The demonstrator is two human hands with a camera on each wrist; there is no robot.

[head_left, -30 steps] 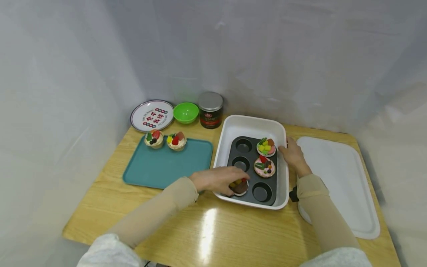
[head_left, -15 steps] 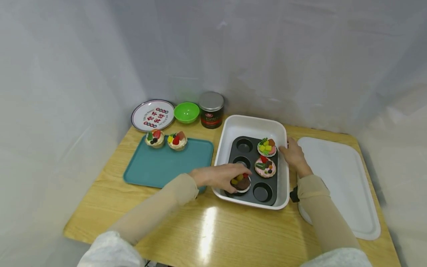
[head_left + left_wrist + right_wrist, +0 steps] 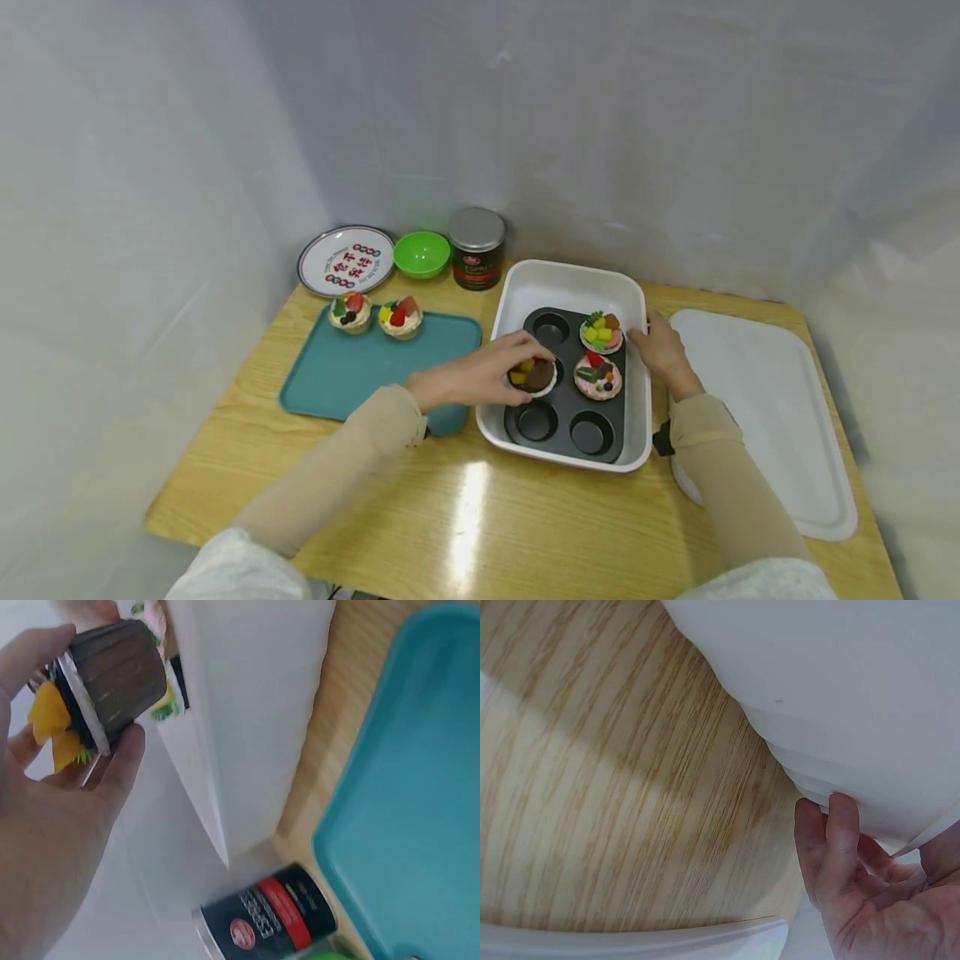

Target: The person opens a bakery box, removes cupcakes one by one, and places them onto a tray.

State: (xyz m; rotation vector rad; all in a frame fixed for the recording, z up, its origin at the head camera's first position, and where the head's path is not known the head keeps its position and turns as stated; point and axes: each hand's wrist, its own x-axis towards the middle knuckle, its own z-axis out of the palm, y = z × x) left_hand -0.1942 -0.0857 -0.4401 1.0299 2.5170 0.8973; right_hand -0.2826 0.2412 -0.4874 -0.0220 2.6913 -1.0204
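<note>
My left hand (image 3: 483,371) grips a chocolate cupcake (image 3: 538,379) by its sides, over the dark muffin tin (image 3: 567,402). In the left wrist view the cupcake's brown ribbed cup (image 3: 120,679) shows side-on, with orange fruit pieces on top. The tin lies in a white basin (image 3: 566,283). Two fruit-topped tarts, one with yellow cubes (image 3: 601,332) and one pink (image 3: 597,376), sit in its right-hand cups. My right hand (image 3: 663,354) holds the basin's right side, thumb at the rim; in the right wrist view the fingers (image 3: 844,840) lie against the outer wall.
A teal tray (image 3: 375,371) on the left bears two cream tarts, one with berries (image 3: 350,313) and one with yellow fruit (image 3: 401,318). Behind stand a plate (image 3: 337,262), a green bowl (image 3: 422,255) and an espresso can (image 3: 477,250). A white tray (image 3: 757,417) lies right.
My left hand has lifted the chocolate cupcake out of the tin's front-left cup and moved it back, over the middle-left cup. The right hand has stayed on the basin's side.
</note>
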